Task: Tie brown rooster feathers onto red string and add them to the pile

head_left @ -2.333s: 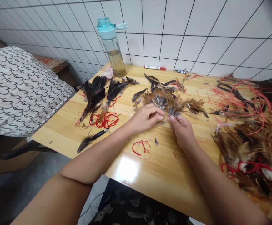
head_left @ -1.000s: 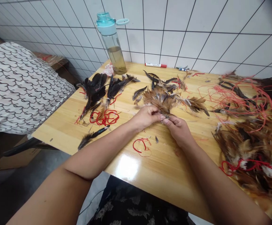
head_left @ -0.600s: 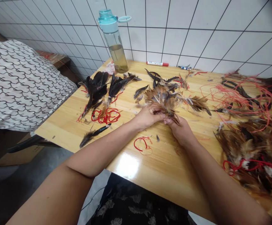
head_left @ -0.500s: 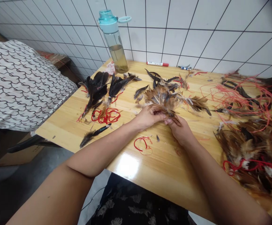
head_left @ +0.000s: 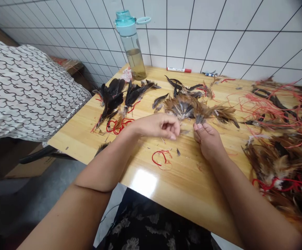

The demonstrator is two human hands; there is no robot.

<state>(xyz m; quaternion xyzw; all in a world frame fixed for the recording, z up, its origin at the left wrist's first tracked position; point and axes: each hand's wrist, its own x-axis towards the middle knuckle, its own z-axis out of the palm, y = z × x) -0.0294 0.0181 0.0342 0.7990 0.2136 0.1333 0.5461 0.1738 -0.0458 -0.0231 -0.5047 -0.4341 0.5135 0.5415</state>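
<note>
My right hand pinches the grey base of a small bunch of brown feathers, whose tips fan upward and away. Just left of it, my left hand hovers over the table with loosely curled fingers, a gap between thumb and fingers, and nothing visible in it. Beyond both hands lies a heap of brown and grey loose feathers. A blurred wisp shows beside the left fingertips; I cannot tell what it is. Nearer to me, a curl of red string rests on the wood.
Dark feather bunches and red cord lie on the left. A water bottle and a red marker stand and lie by the tiled wall. On the right are tangled pink-red strings and a brown feather pile.
My hands were together at the feathers; the left has drawn away leftward. My right hand has moved slightly right, holding a small bunch apart from the heap. The camera view has shifted slightly.
</note>
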